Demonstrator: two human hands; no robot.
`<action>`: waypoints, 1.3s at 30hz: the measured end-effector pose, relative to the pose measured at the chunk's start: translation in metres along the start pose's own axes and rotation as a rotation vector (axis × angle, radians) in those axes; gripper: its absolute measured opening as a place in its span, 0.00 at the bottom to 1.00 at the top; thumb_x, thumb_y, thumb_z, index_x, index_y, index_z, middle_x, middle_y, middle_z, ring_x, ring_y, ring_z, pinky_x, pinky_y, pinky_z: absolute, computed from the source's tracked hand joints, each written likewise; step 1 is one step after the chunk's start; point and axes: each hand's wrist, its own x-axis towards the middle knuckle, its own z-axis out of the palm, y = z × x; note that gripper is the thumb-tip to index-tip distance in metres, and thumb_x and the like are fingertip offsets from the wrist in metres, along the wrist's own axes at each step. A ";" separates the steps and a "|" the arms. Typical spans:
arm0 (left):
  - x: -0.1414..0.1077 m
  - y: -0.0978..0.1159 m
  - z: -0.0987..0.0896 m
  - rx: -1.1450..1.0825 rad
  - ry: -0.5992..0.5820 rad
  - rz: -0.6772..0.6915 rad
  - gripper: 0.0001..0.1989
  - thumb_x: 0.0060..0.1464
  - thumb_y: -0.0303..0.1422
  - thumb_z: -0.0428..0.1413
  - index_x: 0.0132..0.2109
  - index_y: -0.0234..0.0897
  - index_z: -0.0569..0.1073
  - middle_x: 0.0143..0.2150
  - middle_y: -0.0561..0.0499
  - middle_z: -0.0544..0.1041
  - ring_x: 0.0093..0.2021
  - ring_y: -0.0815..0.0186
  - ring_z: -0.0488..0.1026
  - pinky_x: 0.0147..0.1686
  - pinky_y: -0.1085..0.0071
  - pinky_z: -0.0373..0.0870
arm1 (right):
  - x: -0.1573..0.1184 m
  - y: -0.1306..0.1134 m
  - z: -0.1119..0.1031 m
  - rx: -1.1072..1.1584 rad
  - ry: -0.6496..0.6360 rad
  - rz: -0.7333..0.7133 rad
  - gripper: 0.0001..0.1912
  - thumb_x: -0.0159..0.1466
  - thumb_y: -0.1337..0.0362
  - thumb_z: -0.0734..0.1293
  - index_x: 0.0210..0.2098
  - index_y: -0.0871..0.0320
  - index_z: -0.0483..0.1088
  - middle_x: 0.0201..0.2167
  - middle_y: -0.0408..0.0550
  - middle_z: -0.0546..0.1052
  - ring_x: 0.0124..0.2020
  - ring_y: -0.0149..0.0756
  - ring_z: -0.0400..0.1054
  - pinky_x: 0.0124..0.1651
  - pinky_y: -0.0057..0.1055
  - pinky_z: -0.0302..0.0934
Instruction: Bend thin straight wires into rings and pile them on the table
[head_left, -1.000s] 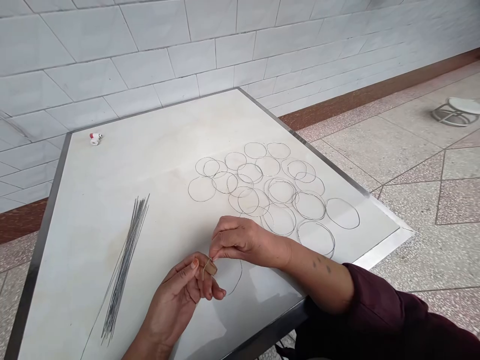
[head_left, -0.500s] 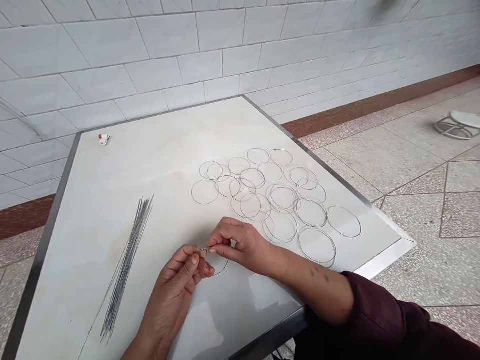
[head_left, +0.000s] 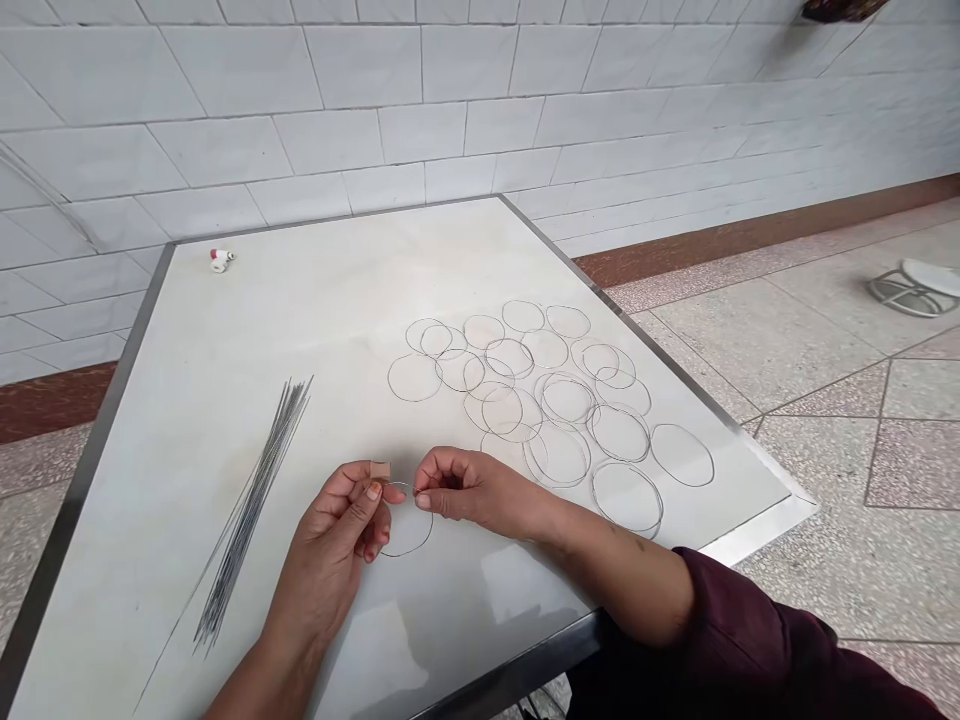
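Note:
My left hand (head_left: 345,515) pinches a thin wire ring (head_left: 409,553) between thumb and fingers, with a small tan piece (head_left: 381,470), like tape or cardboard, at its index finger. Close to its right, my right hand (head_left: 472,490) has thumb and forefinger pressed together on the ring's upper right part. The ring hangs below both hands, and part of it is hidden by the left fingers. Several finished-looking wire rings (head_left: 619,432) lie overlapping on the white table beyond my right hand. A bundle of straight wires (head_left: 251,515) rests to the left of my left hand.
The white table (head_left: 322,290) has a dark metal edge and meets a tiled wall (head_left: 360,70). A small white and red object (head_left: 220,261) sits at its far left corner. On the floor at right stands a white-topped stool (head_left: 919,285).
My hands have drawn slightly apart, the left one shifting left. More of the ring and the tan piece now shows. The camera view has also shifted a little.

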 end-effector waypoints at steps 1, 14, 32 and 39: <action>0.000 0.000 0.000 0.015 0.005 0.020 0.14 0.56 0.39 0.62 0.47 0.39 0.75 0.37 0.50 0.78 0.29 0.70 0.68 0.28 0.74 0.63 | 0.001 0.000 0.001 0.048 -0.008 0.018 0.13 0.59 0.57 0.74 0.34 0.58 0.69 0.27 0.37 0.67 0.27 0.25 0.59 0.32 0.26 0.53; -0.009 -0.013 0.011 0.480 0.256 0.511 0.24 0.38 0.31 0.72 0.46 0.50 0.79 0.39 0.49 0.83 0.50 0.47 0.74 0.52 0.55 0.65 | 0.006 0.003 0.014 0.515 0.150 0.082 0.21 0.45 0.60 0.82 0.30 0.58 0.70 0.27 0.36 0.70 0.28 0.25 0.64 0.35 0.26 0.56; -0.008 -0.018 0.004 0.493 0.279 0.585 0.13 0.45 0.28 0.67 0.39 0.50 0.81 0.31 0.51 0.82 0.42 0.49 0.76 0.45 0.58 0.68 | 0.007 0.016 0.020 0.406 0.074 -0.057 0.16 0.51 0.58 0.80 0.34 0.57 0.74 0.33 0.41 0.76 0.38 0.31 0.68 0.46 0.31 0.59; -0.007 -0.019 0.003 0.542 0.274 0.556 0.16 0.46 0.31 0.66 0.43 0.50 0.80 0.34 0.52 0.82 0.41 0.51 0.77 0.45 0.60 0.68 | 0.006 0.013 0.019 0.324 0.099 -0.067 0.15 0.54 0.57 0.78 0.33 0.58 0.73 0.30 0.40 0.74 0.33 0.29 0.64 0.40 0.28 0.58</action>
